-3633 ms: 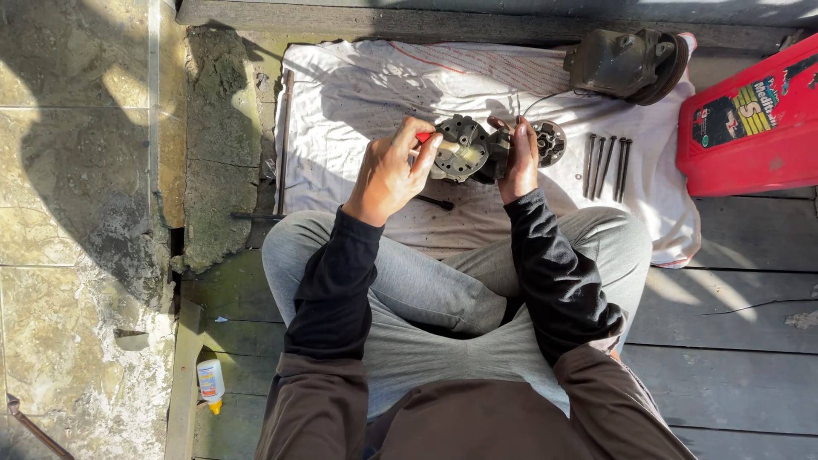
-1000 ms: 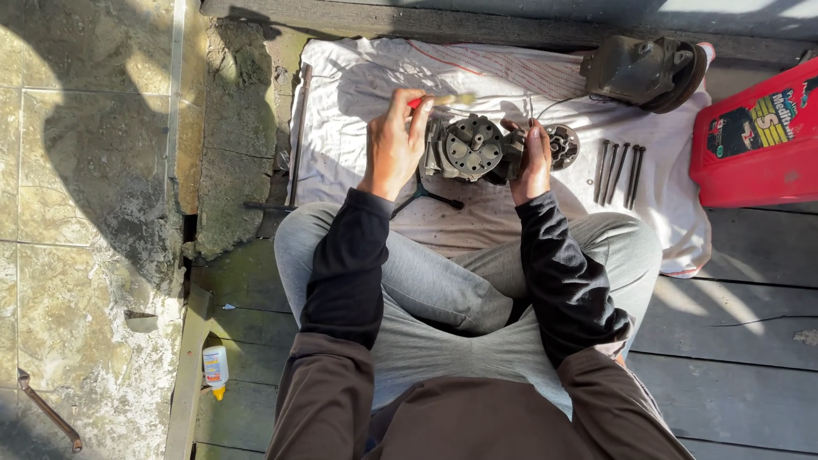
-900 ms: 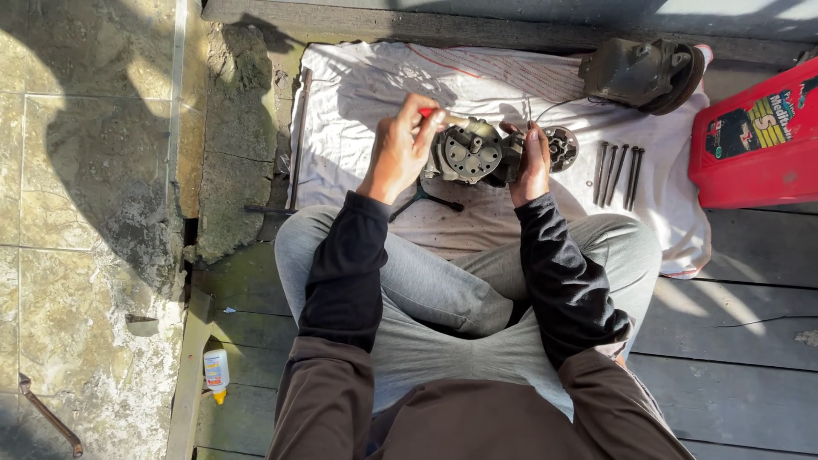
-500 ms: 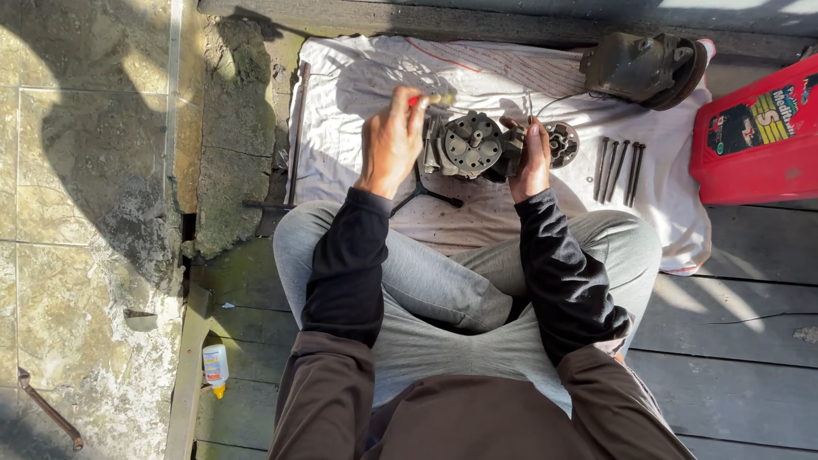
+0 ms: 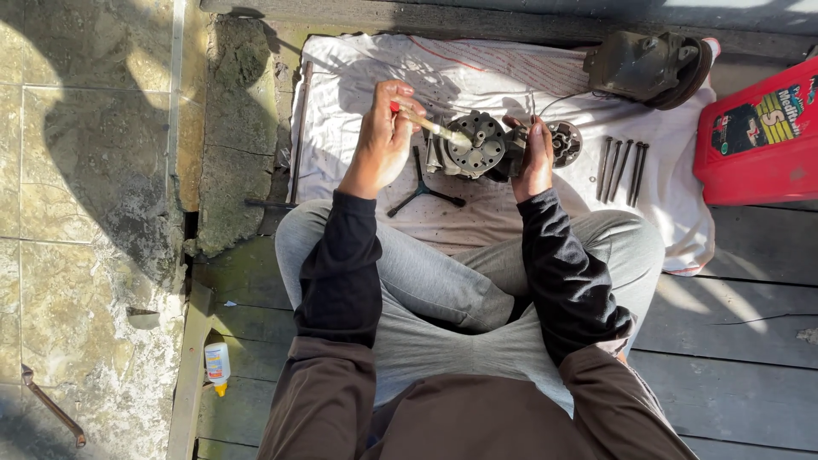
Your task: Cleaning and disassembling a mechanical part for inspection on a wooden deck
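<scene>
I sit cross-legged in front of a white cloth (image 5: 477, 77) spread on wooden boards. My left hand (image 5: 383, 136) grips a small brush with a red handle (image 5: 426, 125); its bristle tip rests on a round grey metal machine part (image 5: 473, 146) with several holes in its face. My right hand (image 5: 535, 153) clasps the right side of that part and steadies it on the cloth.
A second round metal piece (image 5: 565, 142) lies just right of my right hand. Several long bolts (image 5: 622, 169) lie side by side beyond it. A dark Y-shaped wrench (image 5: 420, 192), a dark housing (image 5: 648, 64), a red container (image 5: 758, 136) and a small bottle (image 5: 217, 365) are around.
My left hand keeps moving the brush back and forth over the face of the metal part. My right hand stays on the part.
</scene>
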